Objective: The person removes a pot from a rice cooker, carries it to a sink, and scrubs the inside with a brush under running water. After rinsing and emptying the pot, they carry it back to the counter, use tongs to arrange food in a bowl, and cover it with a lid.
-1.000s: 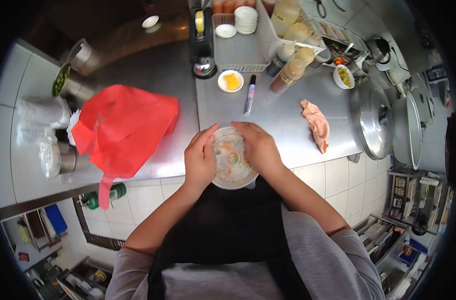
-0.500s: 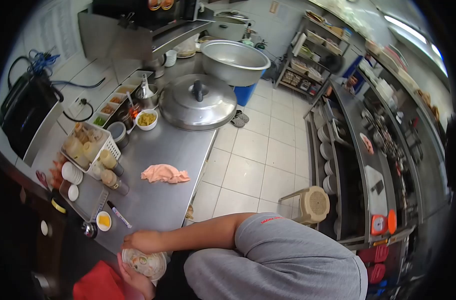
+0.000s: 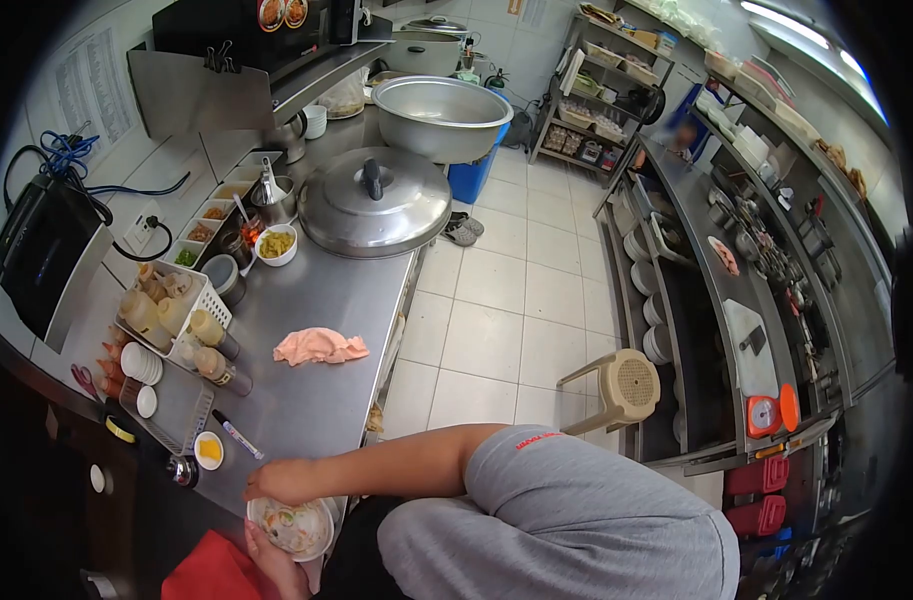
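A round bowl (image 3: 294, 526) with food in it, seemingly under a clear lid, is held low at the counter's near end. My right hand (image 3: 284, 482) reaches in from the right and grips its upper rim, fingers curled and partly hidden. Below, my left hand (image 3: 274, 563) holds the bowl's lower left side. A small white dish with something yellow (image 3: 209, 451) and a marker pen (image 3: 238, 435) lie just beyond my hands. Further up the steel counter (image 3: 311, 410) is a crumpled pink cloth (image 3: 321, 346).
Sauce bottles in a white basket (image 3: 214, 303) line the counter's left side. Beyond them are a bowl of green pickles (image 3: 276, 244), a large lid (image 3: 376, 203) and a metal basin (image 3: 444, 112). A stool (image 3: 631, 385) stands right; a person (image 3: 682, 140) is far back.
The camera view has shifted slightly, so the counter and room appear moved left. Both hands keep their hold on the bowl, and the far person is more visible.
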